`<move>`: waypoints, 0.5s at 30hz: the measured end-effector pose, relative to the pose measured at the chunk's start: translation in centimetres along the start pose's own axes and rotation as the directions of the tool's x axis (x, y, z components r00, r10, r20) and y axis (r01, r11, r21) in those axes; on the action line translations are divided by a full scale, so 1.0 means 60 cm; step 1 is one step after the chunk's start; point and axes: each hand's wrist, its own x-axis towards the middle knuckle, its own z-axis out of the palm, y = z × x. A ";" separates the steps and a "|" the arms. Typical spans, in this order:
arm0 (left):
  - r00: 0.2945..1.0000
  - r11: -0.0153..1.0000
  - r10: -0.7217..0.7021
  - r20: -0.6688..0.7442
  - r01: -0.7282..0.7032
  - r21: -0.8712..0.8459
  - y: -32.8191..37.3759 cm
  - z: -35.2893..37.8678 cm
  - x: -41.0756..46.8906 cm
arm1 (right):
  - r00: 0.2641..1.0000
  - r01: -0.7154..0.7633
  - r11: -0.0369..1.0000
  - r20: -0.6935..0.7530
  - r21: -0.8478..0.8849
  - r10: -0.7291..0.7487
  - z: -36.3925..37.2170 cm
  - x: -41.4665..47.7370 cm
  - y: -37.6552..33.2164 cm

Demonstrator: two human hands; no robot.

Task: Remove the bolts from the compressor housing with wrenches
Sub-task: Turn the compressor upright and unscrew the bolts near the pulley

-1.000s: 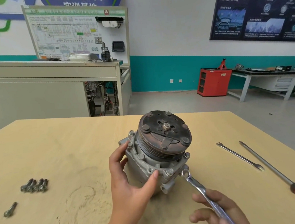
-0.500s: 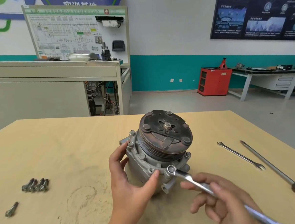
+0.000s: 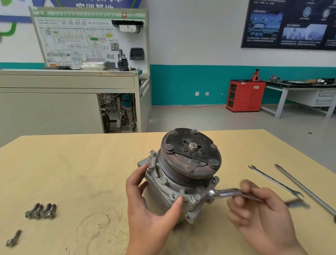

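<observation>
A grey compressor [image 3: 180, 186] with a dark rusty pulley on top stands on the wooden table [image 3: 76, 174]. My left hand [image 3: 149, 211] grips its housing from the left, thumb on the front flange. My right hand [image 3: 260, 214] holds a silver wrench [image 3: 226, 193], motion-blurred, whose ring end lies at the flange's right front corner, just right of a bolt [image 3: 195, 198]. Other bolts [image 3: 152, 153] still sit in the flange.
Several removed bolts [image 3: 41, 211] lie in a cluster at the left, with one single bolt [image 3: 13, 238] nearer me. A second wrench [image 3: 276, 181] and a long screwdriver with a red handle [image 3: 317, 202] lie at the right. Workbenches and a red cabinet stand behind.
My right hand has swung the wrench handle anticlockwise, from pointing toward me to pointing right. The ring end has shifted right along the flange. My left hand has kept its grip.
</observation>
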 end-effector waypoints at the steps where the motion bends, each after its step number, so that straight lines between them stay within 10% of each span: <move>1: 1.000 1.000 -0.006 0.001 0.006 0.001 0.000 -0.001 0.000 | 0.994 0.056 0.998 -0.093 0.015 -0.054 -0.002 -0.019 -0.002; 15: 0.999 0.999 0.032 -0.002 -0.032 0.000 -0.003 0.000 0.001 | 0.942 0.082 0.815 -0.223 -0.574 -0.252 0.071 -0.089 0.066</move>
